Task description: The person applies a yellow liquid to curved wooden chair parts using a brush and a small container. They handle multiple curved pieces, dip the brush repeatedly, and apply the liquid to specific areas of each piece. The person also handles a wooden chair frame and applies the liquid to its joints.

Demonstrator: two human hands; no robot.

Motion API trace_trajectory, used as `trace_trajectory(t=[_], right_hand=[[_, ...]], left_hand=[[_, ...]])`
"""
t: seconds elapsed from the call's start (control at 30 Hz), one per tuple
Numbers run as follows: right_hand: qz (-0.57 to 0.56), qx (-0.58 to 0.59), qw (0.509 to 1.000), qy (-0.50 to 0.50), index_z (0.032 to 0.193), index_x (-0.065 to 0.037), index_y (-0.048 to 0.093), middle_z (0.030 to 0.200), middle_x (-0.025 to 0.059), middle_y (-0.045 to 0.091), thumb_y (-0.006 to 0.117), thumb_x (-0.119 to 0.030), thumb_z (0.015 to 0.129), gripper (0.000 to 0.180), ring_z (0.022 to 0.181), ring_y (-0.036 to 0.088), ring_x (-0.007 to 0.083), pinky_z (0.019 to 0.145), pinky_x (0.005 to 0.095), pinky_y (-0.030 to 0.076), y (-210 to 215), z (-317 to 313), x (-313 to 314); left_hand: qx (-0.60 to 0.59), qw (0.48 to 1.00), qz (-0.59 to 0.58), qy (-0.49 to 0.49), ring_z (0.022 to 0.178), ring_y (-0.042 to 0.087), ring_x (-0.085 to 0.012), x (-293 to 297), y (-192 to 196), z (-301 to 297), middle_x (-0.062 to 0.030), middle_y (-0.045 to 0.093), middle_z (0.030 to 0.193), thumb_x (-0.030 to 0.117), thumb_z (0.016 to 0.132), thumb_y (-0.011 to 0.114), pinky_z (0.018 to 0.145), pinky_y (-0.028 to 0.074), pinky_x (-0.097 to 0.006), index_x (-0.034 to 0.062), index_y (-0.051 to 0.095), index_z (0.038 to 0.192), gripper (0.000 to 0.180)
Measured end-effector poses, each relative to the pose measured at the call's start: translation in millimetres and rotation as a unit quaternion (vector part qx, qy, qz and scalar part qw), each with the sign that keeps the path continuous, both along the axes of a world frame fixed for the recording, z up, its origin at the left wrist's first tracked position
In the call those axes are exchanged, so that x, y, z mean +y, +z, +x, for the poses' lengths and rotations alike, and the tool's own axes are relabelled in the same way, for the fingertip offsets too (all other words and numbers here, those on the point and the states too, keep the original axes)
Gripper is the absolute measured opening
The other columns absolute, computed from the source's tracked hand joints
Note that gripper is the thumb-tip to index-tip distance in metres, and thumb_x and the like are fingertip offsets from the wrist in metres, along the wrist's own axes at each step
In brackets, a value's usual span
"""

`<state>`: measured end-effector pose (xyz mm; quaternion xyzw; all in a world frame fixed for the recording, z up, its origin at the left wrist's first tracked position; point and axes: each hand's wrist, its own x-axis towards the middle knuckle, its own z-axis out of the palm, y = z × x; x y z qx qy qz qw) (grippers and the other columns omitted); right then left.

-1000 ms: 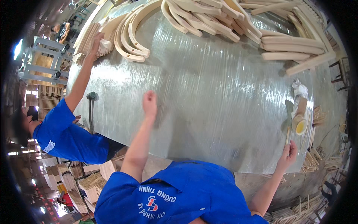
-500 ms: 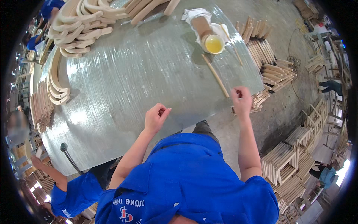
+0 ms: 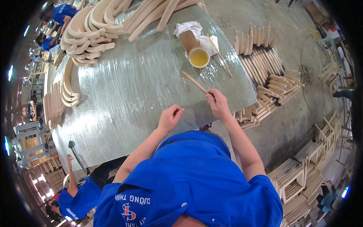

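In my right hand (image 3: 217, 104) I hold a slim, pale wooden stick (image 3: 195, 82) by its near end. The stick points away to the left, over the plastic-covered table (image 3: 124, 90). My left hand (image 3: 171, 117) is curled closed near the table's front edge, a little left of the right hand; whether anything is inside its fingers cannot be seen. Beyond the stick's far tip stands a round container (image 3: 199, 58) of yellow liquid. A brown piece (image 3: 188, 41) and a crumpled white cloth (image 3: 188, 27) are behind it. A thinner stick (image 3: 220, 56) lies to their right.
Curved wooden parts (image 3: 89, 34) are piled at the far left, with more curved pieces (image 3: 68, 85) along the left edge. Stacked wooden legs (image 3: 262, 62) stand right of the table, wooden frames (image 3: 289, 174) lower right. A co-worker in blue (image 3: 81, 198) is at the lower left.
My right hand has moved left and taken hold of the wooden stick that lay on the table. My left hand stays closed near the edge. The view has shifted slightly.
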<state>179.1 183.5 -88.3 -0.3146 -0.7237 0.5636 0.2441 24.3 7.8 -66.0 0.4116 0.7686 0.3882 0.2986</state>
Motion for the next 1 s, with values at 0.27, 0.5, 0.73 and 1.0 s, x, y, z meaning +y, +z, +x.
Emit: trace_trajectory(t=[0.27, 0.5, 0.73, 1.0], right_hand=[[-0.025, 0.034, 0.991, -0.127, 0.096, 0.0, 0.059, 0.08, 0.0035, 0.053, 0.056, -0.012, 0.089, 0.014, 0.064, 0.048, 0.0093, 0.06, 0.0234, 0.041, -13.7, 26.0, 46.9], [-0.106, 0.094, 0.969, -0.201, 0.093, -0.001, 0.059, 0.082, -0.001, 0.051, 0.06, -0.012, 0.087, 0.013, 0.064, 0.045, 0.0047, 0.06, 0.0215, 0.04, -10.3, -4.0, 73.4], [-0.113, 0.051, 0.98, -0.155, 0.096, -0.001, 0.057, 0.079, -0.0006, 0.053, 0.057, -0.008, 0.087, 0.012, 0.066, 0.048, 0.0065, 0.062, 0.0208, 0.042, -19.9, -40.7, 78.9], [-0.167, 0.103, 0.971, -0.136, 0.09, -0.004, 0.051, 0.072, 0.0016, 0.049, 0.052, -0.005, 0.088, 0.003, 0.058, 0.04, 0.0046, 0.049, 0.017, 0.031, -30.7, -33.5, 68.0]], left_hand=[[-0.052, 0.988, 0.06, 0.129, 0.063, 0.055, -0.0088, 69.7, -6.4, -68.7, -0.0029, 0.061, 0.073, 0.019, 0.09, 0.056, 0.057, 0.044, -0.024, 0.0018, 0.059, 0.092, 0.018], [-0.044, 0.984, 0.094, 0.147, 0.069, 0.057, -0.0116, 165.5, 8.6, -157.4, -0.0033, 0.061, 0.079, 0.017, 0.087, 0.058, 0.062, 0.047, -0.026, 0.0017, 0.058, 0.097, 0.019], [0.2, 0.977, 0.049, -0.059, 0.122, 0.04, -0.0314, 250.6, 8.2, -194.8, -0.0163, 0.046, 0.129, 0.009, 0.07, 0.064, 0.104, 0.033, -0.04, 0.0094, 0.045, 0.13, 0.063], [0.277, 0.956, 0.008, -0.093, 0.103, 0.052, -0.0289, 262.3, -6.2, -236.2, -0.0065, 0.057, 0.103, 0.021, 0.071, 0.063, 0.086, 0.045, -0.039, 0.0149, 0.059, 0.103, 0.033]])
